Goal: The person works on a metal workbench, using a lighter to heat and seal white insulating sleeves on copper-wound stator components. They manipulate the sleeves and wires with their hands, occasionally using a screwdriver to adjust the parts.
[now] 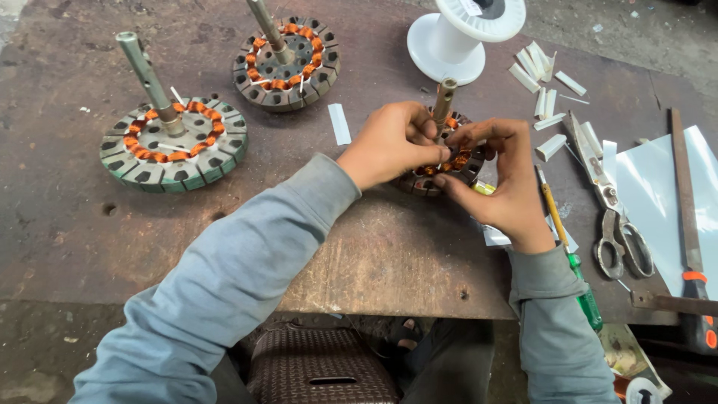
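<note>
Two wound stators (copper coils filling their inner slots) stand finished-looking at the left of a worn, rust-brown desk. At centre, a third stator sits under both hands: the left hand pinches its rim, fingers closed on it, while the right hand presses narrowly at the coils, winding seemingly incomplete. Right: white spool, paper strips, scissors, screwdriver, file. Grimy floor beyond.
</note>
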